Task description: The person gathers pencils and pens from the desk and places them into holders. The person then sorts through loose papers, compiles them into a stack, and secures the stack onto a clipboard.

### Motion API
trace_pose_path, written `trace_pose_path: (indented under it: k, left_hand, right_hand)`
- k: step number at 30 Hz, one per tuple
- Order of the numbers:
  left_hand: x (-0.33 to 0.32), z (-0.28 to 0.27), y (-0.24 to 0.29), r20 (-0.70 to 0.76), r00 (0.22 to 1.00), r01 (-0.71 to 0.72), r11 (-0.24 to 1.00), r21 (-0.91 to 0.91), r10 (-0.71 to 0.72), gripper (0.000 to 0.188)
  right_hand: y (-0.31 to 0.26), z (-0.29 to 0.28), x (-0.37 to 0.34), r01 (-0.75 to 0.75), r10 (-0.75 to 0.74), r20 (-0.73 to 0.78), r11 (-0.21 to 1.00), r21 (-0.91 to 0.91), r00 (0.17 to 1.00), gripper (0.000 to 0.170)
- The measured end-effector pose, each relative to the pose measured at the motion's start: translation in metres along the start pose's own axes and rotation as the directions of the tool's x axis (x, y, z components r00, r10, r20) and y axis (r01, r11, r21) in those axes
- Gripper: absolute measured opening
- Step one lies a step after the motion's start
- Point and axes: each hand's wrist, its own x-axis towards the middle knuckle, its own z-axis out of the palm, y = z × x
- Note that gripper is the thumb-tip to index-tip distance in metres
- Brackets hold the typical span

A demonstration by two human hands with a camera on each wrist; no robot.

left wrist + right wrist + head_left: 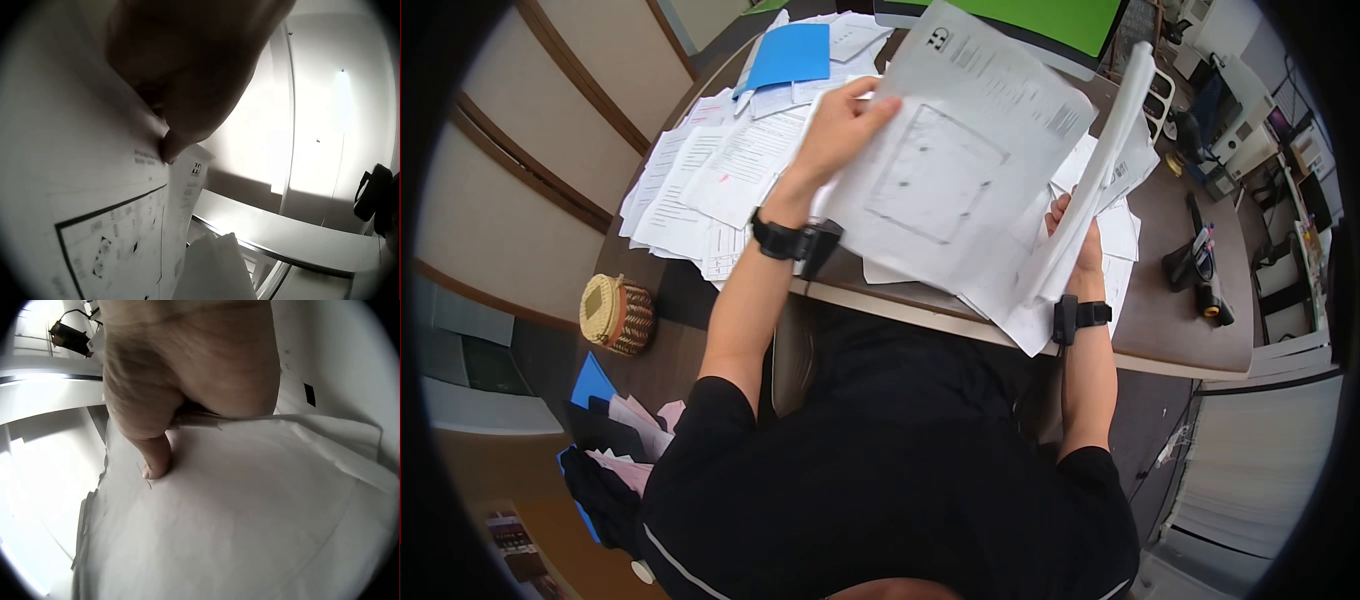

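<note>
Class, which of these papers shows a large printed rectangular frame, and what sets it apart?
The raised sheet pinched by the left hand. The white bundle in the right hand shows none; papers piled on the left show mostly text.

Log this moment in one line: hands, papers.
left hand: pinches printed sheet | right hand: grips paper stack | blue folder: atop loose papers on desk

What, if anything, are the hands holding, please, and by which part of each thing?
The left hand pinches a printed sheet by its left edge in the head view; the right hand grips a paper stack by an edge.
</note>
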Motion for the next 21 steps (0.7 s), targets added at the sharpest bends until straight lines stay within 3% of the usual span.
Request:
trace_pose_path:
  k: [2, 3, 10, 12, 14, 16, 18, 20, 21]
  left_hand:
    - [-0.001, 0.030, -0.001, -0.042, 0.999, -0.015, 1.000, -0.021, 0.014, 0.025]
    - [-0.002, 0.045, -0.001, -0.043, 0.998, -0.053, 0.996, -0.068, 0.050, 0.023]
    - [-0.018, 0.104, -0.006, -0.092, 0.967, -0.248, 0.958, -0.146, 0.237, 0.023]
    - [-0.023, 0.100, -0.005, -0.068, 0.964, -0.262, 0.960, -0.099, 0.256, 0.028]
    - [-0.029, 0.092, -0.002, -0.043, 0.982, -0.185, 0.979, -0.084, 0.182, 0.040]
    - [-0.030, 0.084, 0.004, -0.042, 0.974, -0.224, 0.974, -0.036, 0.223, 0.048]
    - [-0.028, 0.080, 0.007, -0.034, 0.961, -0.273, 0.962, 0.012, 0.273, 0.055]
    - [-0.028, 0.078, 0.009, -0.081, 0.918, -0.375, 0.916, 0.146, 0.388, 0.060]
    - [-0.030, 0.074, 0.005, -0.080, 0.919, -0.373, 0.917, 0.143, 0.387, 0.060]
  right_hand:
    - [0.000, -0.005, -0.003, -0.042, 0.041, -0.030, 0.999, -0.009, 0.999, 0.046]
    - [0.000, -0.007, -0.002, -0.063, 0.063, 0.001, 0.998, 0.010, 0.998, 0.052]
    - [0.001, 0.004, -0.005, -0.054, 0.040, -0.099, 0.988, -0.145, 0.994, 0.052]
    - [0.004, 0.010, 0.002, 0.021, -0.056, -0.146, 0.972, -0.234, 0.988, 0.056]
    - [-0.005, 0.027, 0.003, 0.046, -0.089, -0.138, 0.957, -0.287, 0.986, 0.058]
    - [-0.013, 0.046, -0.001, 0.063, -0.117, -0.142, 0.939, -0.337, 0.983, 0.061]
    - [-0.020, 0.061, 0.001, 0.131, -0.196, -0.048, 0.801, -0.584, 0.979, 0.060]
    - [-0.021, 0.083, -0.003, 0.140, -0.198, -0.015, 0.744, -0.654, 0.980, 0.061]
    - [-0.017, 0.095, -0.008, 0.296, -0.350, 0.075, 0.638, -0.711, 0.934, 0.062]
